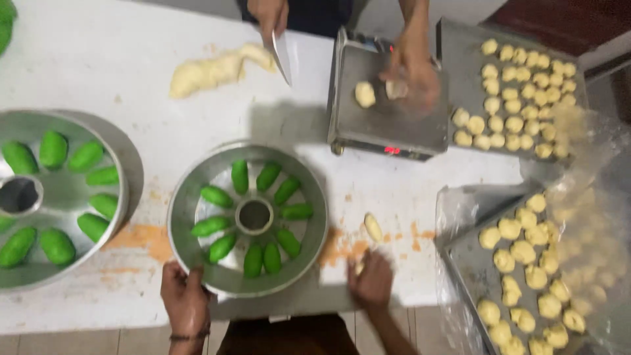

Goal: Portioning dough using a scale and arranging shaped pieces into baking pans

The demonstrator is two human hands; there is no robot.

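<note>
The ring-shaped metal pan (197,197) sits at lower centre of the frame on the white counter (131,59), with green dough pieces (217,196) laid like spokes around its centre tube. The left hand (186,304) grips the pan's near rim at lower left, fingers curled over the edge. The right hand (372,281) rests on the counter just right of the pan, fingers bent and pressed down on a small pale bit of dough; how tightly it closes cannot be told. A pale dough piece (373,227) lies on the counter just above that hand, apart from it. A second ring pan (66,194) with green pieces stands at left. At upper centre another person's hand (268,14) holds a scraper (282,56) near a pale dough rope (217,68); their other hand (414,69) is over a scale (388,125) bearing a dough ball. Two trays (460,46) of pale dough balls occupy the right side, the lower one partly under clear plastic. Orange smears mark the counter
</note>
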